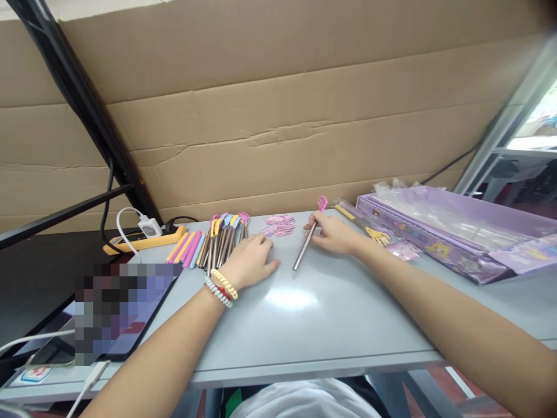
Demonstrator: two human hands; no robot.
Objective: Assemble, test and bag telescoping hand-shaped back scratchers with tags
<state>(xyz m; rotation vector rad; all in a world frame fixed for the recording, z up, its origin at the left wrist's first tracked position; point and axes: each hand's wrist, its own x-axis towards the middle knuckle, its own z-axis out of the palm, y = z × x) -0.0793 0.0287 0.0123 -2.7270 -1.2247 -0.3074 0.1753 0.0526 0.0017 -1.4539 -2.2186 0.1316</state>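
My right hand (pixel 331 233) grips a back scratcher (pixel 304 251) with a pink claw head and a bare metal rod. The rod slants down toward me over the grey table (pixel 331 325). Palm down, my left hand (pixel 250 260) rests on the table with its thumb apart, and I see nothing in it. Beside it lies a row of similar back scratchers (pixel 221 241) with pink, yellow and blue heads, partly hidden by the hand. Pink, yellow and blue handle sleeves (pixel 191 248) lie farther left. Small pink printed cards (pixel 281 224) are scattered between my hands.
To the right stands an open purple box (pixel 435 249) with clear plastic inside. A wrapped yellow back scratcher (pixel 365 225) lies against it. On the left are a tablet (pixel 143 316), a yellow power strip (pixel 174 237) and white cables. Cardboard (pixel 278 116) walls the back.
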